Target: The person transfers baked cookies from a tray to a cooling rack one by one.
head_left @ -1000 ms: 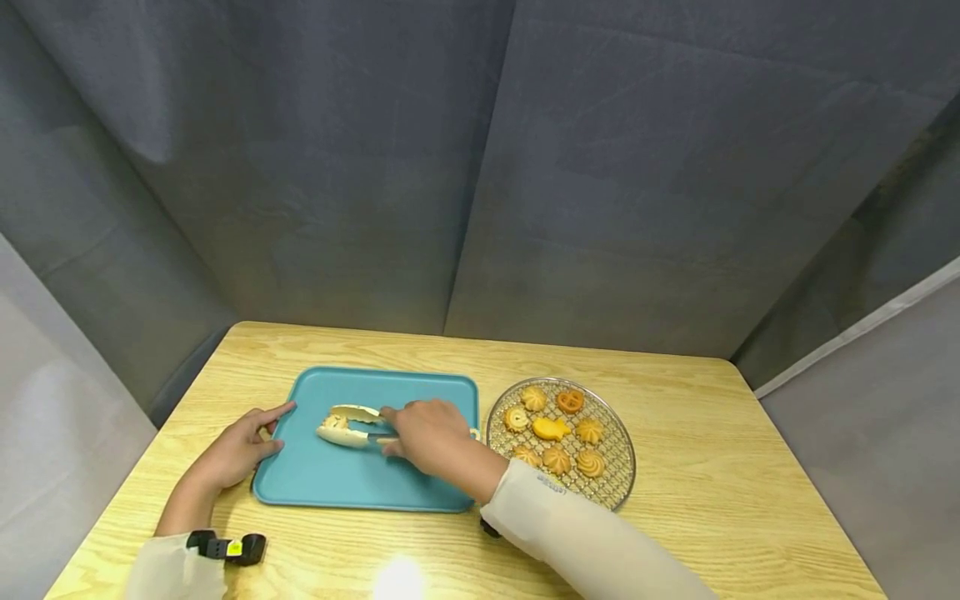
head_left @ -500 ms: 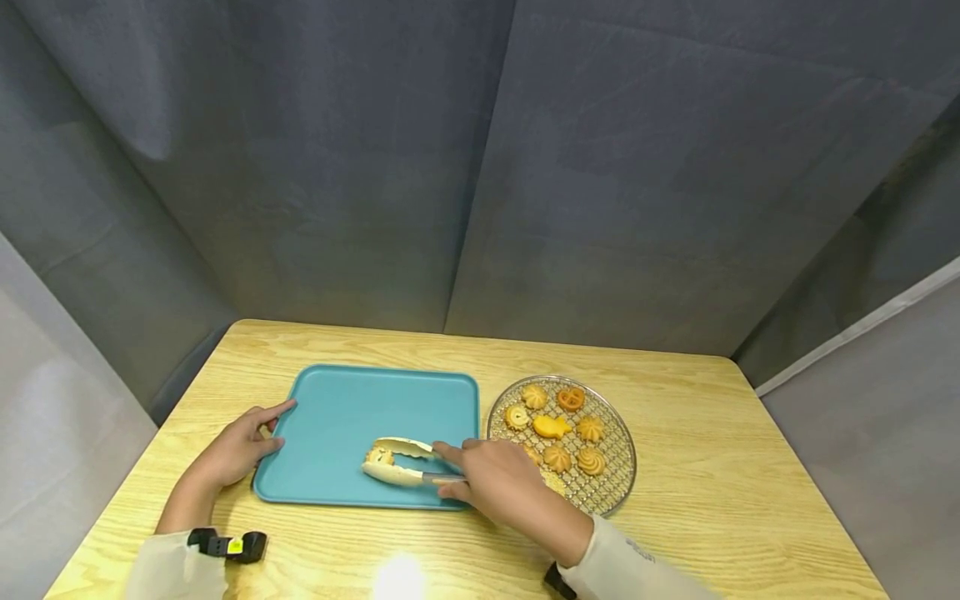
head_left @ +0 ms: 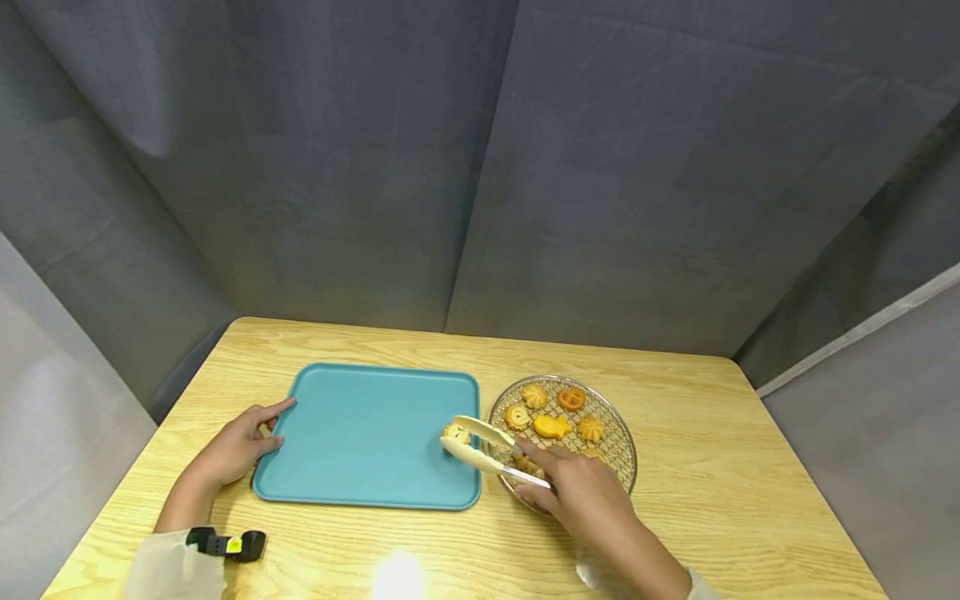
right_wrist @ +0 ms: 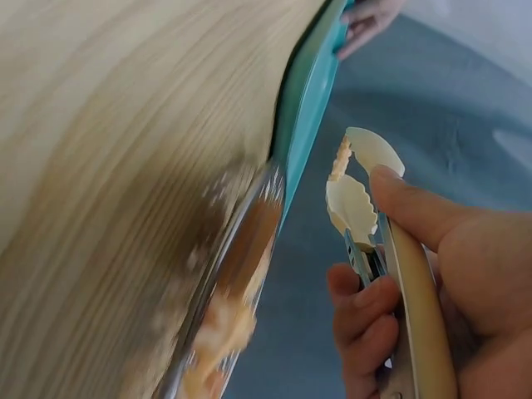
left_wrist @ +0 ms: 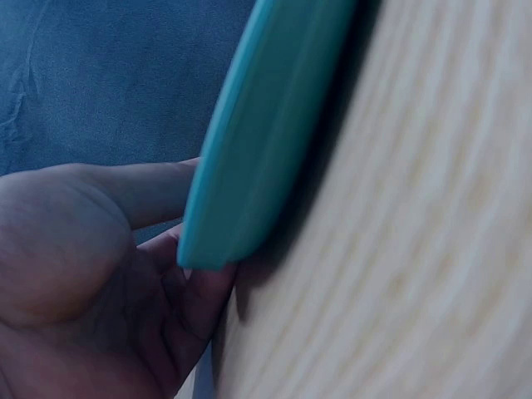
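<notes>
My right hand grips a pair of tongs with cream scalloped tips. Pinched between those tips is a small pale cookie, above the right edge of the teal tray. The right wrist view shows the thumb on one arm of the tongs and fingers curled around the other. My left hand holds the tray's left edge. In the left wrist view, its fingers reach around the rim of the tray, some partly hidden beneath it.
A round wire rack with several cookies stands right of the tray, partly covered by my right hand and the tongs. Among them are a yellow fish-shaped cookie and a pretzel-shaped one. Grey curtains hang behind the wooden table.
My right hand has moved right with the tongs, carrying the cookie from the middle of the tray to its right edge. The left hand and tray have stayed in place.
</notes>
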Available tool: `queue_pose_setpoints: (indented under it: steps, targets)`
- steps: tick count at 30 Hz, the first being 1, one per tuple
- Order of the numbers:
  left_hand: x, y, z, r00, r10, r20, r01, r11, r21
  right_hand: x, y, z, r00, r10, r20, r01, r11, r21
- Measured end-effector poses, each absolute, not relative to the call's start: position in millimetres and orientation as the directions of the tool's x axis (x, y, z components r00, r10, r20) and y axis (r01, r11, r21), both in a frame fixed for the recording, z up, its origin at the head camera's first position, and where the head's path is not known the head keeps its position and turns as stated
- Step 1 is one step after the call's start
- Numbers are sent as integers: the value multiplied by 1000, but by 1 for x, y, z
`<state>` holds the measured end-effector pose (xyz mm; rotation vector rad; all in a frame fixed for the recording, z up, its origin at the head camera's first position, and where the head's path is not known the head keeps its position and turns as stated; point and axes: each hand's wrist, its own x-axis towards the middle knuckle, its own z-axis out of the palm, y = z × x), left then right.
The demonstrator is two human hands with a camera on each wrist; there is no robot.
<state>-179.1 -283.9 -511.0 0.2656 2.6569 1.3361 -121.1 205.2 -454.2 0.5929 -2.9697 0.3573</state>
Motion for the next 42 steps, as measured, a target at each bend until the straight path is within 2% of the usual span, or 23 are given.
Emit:
queue_pose_setpoints:
  steps: [9, 18, 30, 42]
  targets:
    - [-179, -283, -511, -973, 226, -55, 92, 590, 802, -113, 267, -455, -964, -209, 162, -246, 935, -255]
    - [-180, -285, -514, -974, 221, -53, 93, 600, 795, -110, 306, -457, -988, -110, 113, -137, 955, -264]
    - [-179, -284, -513, -974, 217, -64, 83, 605, 792, -117, 342, -464, -996, -57, 68, -72, 968, -240]
    - [-178, -284, -512, -974, 217, -66, 80, 602, 794, -128, 352, -467, -996, -66, 67, -77, 980, -183]
